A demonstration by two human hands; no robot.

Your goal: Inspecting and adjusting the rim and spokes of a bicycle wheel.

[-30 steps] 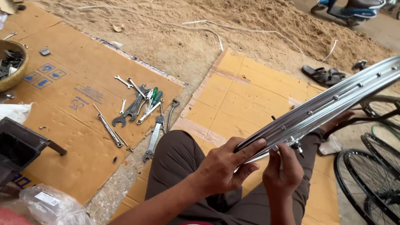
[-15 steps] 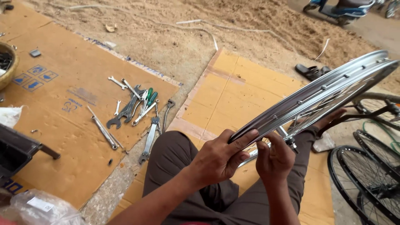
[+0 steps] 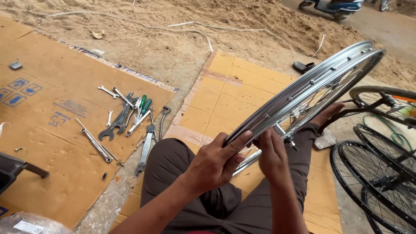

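We sit on flattened brown cardboard sheets (image 3: 242,93), with the shiny silver spoked bicycle wheel rim (image 3: 303,93) propped tilted across our lap, its far edge rising up and away to the right. Our left hand (image 3: 214,164) is curled around the near edge of the rim, thumb over the top. Our right hand (image 3: 272,156), just beside it, has fingers partly closed at the spokes near the hub; what it pinches, if anything, we cannot tell. Risk noted: the grip is at one edge only, so the wheel could swing or slide off the knee. The scattered steel spanners and green-handled screwdrivers (image 3: 130,117) lie well left of the left hand, an awkward reach.
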